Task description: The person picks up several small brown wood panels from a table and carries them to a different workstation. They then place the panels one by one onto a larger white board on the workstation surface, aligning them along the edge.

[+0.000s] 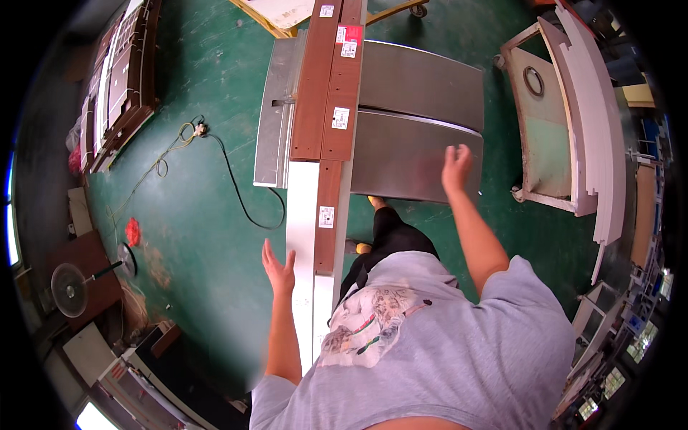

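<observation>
My left hand (pixel 279 269) is raised just left of a long white board (pixel 302 208), its fingers apart and nothing in it. Over the near right part of a grey metal machine table (pixel 408 154) hovers my right hand (pixel 456 168), also empty, with fingers loosely spread. Reddish-brown boards (pixel 309 107) with paper labels lie lengthwise across the machine. A shorter brown strip (pixel 329 247) runs beside the white board toward my body. Neither hand appears to grip the boards.
A wheeled cart (pixel 582 193) carrying long pale boards stands at the right. Bundled brown panels (pixel 122 86) are at the far left. A black cable (pixel 233 175) trails over the green floor, and a standing fan (pixel 70 289) is at the lower left.
</observation>
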